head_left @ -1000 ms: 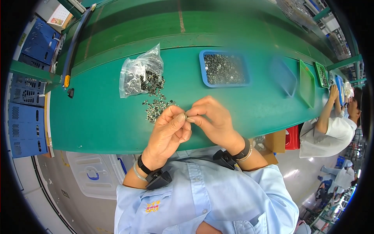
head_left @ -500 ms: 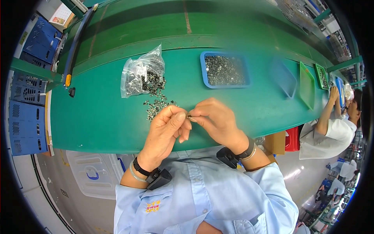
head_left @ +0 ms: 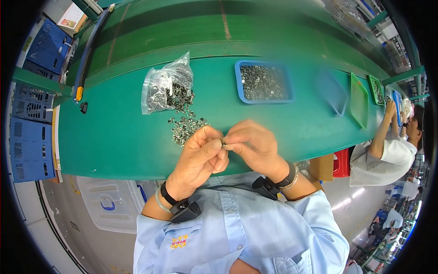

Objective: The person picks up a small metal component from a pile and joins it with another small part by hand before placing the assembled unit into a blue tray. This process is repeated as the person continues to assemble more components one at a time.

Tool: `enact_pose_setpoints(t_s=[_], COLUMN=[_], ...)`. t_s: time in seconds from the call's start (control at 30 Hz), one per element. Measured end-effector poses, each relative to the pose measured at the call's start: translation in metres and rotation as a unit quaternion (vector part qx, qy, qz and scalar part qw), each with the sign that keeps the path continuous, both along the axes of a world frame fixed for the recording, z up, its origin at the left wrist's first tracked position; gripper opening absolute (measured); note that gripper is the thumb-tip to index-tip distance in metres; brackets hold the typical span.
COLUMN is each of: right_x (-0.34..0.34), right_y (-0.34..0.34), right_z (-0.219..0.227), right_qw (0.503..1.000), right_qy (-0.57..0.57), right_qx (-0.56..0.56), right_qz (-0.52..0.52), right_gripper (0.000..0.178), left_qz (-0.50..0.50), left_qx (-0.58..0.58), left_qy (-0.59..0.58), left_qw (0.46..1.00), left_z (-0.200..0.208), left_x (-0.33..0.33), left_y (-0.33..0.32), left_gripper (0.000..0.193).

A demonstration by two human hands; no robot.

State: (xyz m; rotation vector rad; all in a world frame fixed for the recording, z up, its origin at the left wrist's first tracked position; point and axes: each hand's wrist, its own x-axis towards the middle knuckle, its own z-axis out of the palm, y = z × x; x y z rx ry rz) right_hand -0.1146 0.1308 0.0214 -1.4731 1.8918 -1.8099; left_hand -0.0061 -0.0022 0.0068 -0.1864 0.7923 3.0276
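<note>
Fingertip to fingertip over the near part of the green table, my left hand [head_left: 200,153] and my right hand [head_left: 255,144] both pinch a small metal part [head_left: 223,143]. Its exact shape is mostly covered by my fingers. Just beyond my left hand lies a loose pile of small shiny metal clips [head_left: 186,129]. It spills from the mouth of a clear plastic bag [head_left: 157,93] holding more of the same pieces. Farther off, to the right, a blue tray [head_left: 238,82] holds many small metal parts.
At the right stand an empty-looking blue tray [head_left: 335,93], a green tray [head_left: 359,100] and a smaller green tray [head_left: 376,90] with parts. A co-worker [head_left: 388,150] sits beyond them. A conveyor belt [head_left: 182,27] runs along the far side. Blue crates [head_left: 32,150] stand left.
Both hands have come slightly nearer to me with the small metal part still between the fingertips. The fingers of my left hand have curled in more.
</note>
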Motion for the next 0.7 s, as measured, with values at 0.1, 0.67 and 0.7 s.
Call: enact_pose_setpoints(t_s=[0.1,0.67,0.7], right_x=[-0.0001,-0.0007,-0.0004], right_y=[0.0001,-0.0006,-0.0002], right_z=[-0.0014,-0.0075,-0.0080], right_qw=[1.000,1.000,1.000], right_qy=[0.004,-0.030,-0.030], right_qx=[0.001,-0.007,-0.007], right_qz=[0.006,-0.006,-0.005], right_gripper=[0.013,0.013,0.013], left_qz=[-0.005,0.007,0.008], left_qx=[-0.005,-0.072,-0.067], left_qy=[0.001,-0.047,-0.048], left_qw=[1.000,0.996,0.997], left_z=[0.0028,0.0102,0.0104], left_x=[0.0004,-0.0008,-0.0009], left_y=[-0.0016,-0.0030,-0.0024], left_gripper=[0.013,0.016,0.017])
